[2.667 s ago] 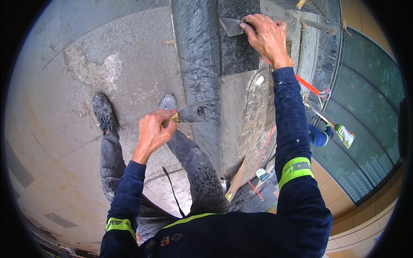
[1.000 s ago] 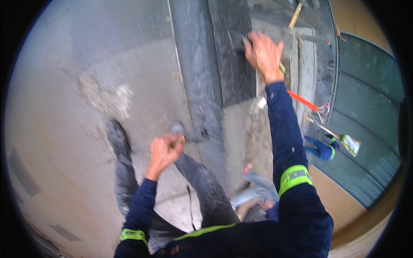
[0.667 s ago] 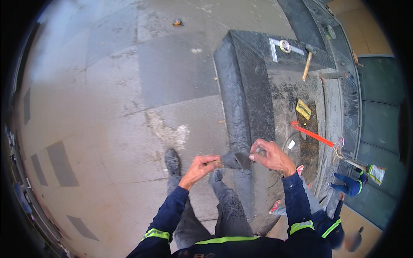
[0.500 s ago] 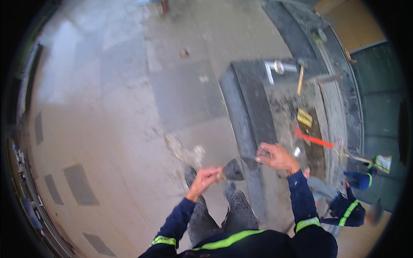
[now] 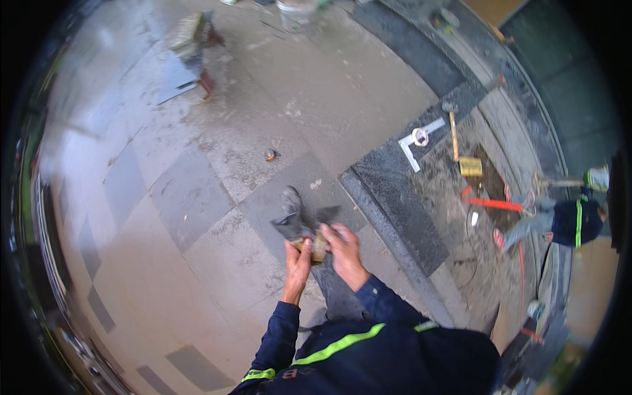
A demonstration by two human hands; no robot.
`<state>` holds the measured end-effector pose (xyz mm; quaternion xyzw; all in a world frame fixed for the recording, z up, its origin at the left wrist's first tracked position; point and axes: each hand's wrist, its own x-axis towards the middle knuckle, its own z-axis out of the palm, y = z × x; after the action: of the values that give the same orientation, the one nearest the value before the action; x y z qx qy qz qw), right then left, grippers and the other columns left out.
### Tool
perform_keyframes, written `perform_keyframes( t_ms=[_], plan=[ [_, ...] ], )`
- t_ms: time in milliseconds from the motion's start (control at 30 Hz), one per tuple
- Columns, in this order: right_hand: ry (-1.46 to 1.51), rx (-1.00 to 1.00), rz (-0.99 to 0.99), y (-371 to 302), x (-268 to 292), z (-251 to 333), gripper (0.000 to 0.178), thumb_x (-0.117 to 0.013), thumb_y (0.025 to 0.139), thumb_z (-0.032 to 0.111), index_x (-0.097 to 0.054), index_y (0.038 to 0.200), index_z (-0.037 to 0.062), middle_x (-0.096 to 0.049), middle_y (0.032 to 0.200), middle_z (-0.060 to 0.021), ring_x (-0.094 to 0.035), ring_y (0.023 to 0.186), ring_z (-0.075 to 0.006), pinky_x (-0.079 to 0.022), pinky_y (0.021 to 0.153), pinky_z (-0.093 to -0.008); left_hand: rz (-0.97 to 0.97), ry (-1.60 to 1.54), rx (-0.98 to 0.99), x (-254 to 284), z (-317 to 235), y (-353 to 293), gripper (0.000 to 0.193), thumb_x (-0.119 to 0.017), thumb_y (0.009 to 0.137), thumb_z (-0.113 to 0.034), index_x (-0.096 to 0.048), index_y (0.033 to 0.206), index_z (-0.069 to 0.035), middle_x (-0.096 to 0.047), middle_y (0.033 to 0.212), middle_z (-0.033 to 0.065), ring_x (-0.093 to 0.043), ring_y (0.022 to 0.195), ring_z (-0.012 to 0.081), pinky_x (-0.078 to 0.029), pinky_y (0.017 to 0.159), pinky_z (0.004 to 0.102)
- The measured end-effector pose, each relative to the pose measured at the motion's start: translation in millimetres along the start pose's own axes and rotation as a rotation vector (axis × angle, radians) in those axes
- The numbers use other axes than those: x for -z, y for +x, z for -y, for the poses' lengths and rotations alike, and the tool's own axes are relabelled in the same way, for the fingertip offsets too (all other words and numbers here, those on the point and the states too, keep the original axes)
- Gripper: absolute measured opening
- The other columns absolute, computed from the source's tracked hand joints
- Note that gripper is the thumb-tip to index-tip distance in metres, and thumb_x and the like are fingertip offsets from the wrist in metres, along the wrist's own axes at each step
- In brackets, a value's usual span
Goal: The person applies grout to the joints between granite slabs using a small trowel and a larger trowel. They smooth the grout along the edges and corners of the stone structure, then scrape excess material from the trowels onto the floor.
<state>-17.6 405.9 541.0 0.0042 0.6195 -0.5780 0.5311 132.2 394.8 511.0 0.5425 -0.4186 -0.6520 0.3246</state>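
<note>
Both hands, apart a moment ago, are now brought together before the chest: left hand and right hand each closed on a wooden handle, two trowels held blade against blade, possibly to scrape mortar off. Dark stone slab lies just right; wet paved floor spreads around; second worker crouches far right

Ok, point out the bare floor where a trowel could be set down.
Free: the paving left of the hands, between the shoe and the small orange bit. Crowded: the mortar bed right of the dark stone slab, strewn with a square, hammer and red tool.
</note>
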Motion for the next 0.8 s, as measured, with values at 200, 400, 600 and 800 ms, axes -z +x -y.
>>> perform_keyframes(
  t_ms=[200,400,600,800],
  plan=[
    [-0.450,0.256,0.256,201.7,-178.0,-14.2,0.038,-0.084,0.105,0.034,-0.081,0.116,-0.0023,-0.080,0.097,-0.0098,-0.069,0.082,-0.0114,-0.058,0.074,-0.0345,0.012,-0.128,0.184,102.1,-49.3,229.1,0.024,-0.072,0.114,-0.017,-0.056,0.129,-0.008,-0.065,0.119,0.0044,-0.063,0.114,0.0151,-0.055,0.099,0.0362],
    [-0.071,-0.131,0.407,431.1,-276.1,-67.0,0.046,-0.078,0.108,0.038,-0.076,0.135,0.0022,-0.081,0.113,-0.0165,-0.076,0.091,-0.0229,-0.064,0.080,-0.0404,-0.050,-0.108,0.116,181.7,-71.4,437.1,0.023,-0.077,0.108,-0.007,-0.054,0.110,-0.009,-0.070,0.120,0.0094,-0.068,0.109,0.0194,-0.055,0.102,0.0388],
    [-1.722,0.350,0.357,618.3,-213.6,-201.6,0.072,-0.092,0.091,0.045,-0.065,0.156,0.0282,-0.048,0.171,-0.0082,-0.047,0.154,-0.0416,-0.049,0.116,-0.0685,-0.277,0.223,0.123,225.8,-43.9,491.2,0.023,-0.076,0.110,-0.015,-0.068,0.125,-0.001,-0.073,0.145,0.0156,-0.073,0.125,0.0259,-0.055,0.109,0.0424],
    [-1.566,0.272,0.255,617.3,-162.2,-283.6,0.053,-0.085,0.091,0.024,-0.070,0.142,0.0207,-0.050,0.155,-0.0151,-0.049,0.147,-0.0460,-0.051,0.108,-0.0756,-0.085,0.236,0.141,211.4,-21.0,520.3,0.017,-0.072,0.112,-0.012,-0.061,0.122,-0.002,-0.066,0.152,0.0194,-0.072,0.126,0.0296,-0.061,0.108,0.0508]
  ],
)
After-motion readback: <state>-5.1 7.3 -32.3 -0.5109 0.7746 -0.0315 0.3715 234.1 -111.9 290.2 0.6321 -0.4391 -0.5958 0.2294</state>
